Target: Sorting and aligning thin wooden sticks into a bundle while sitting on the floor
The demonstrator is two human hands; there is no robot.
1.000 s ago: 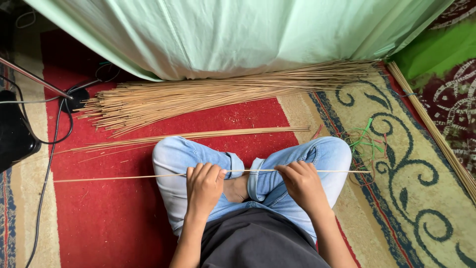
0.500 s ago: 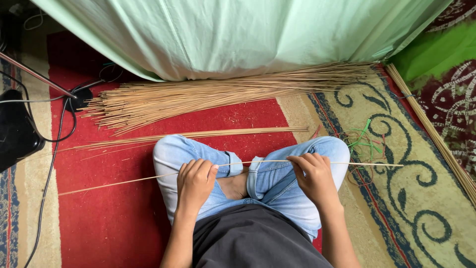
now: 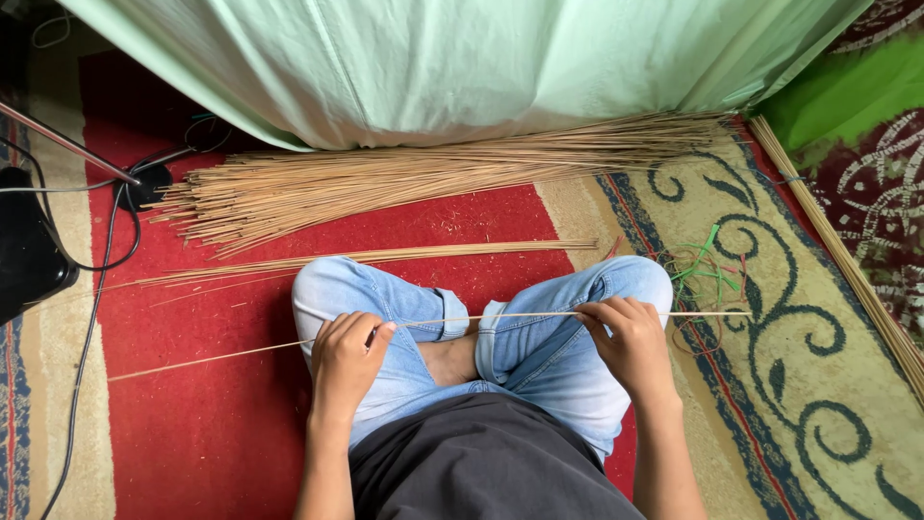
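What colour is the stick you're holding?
Pale tan, the thin stick across both knees; head view.

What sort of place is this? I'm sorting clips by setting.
Probably a home floor used for handcraft. A patterned red carpet covers the ground, a big pile of thin sticks lies beside a hanging pale green cloth, and the cross-legged person's left hand and right hand hold one stick.

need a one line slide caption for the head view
Seated cross-legged on a red carpet, both hands, left hand and right hand, hold one thin stick near a stick pile.
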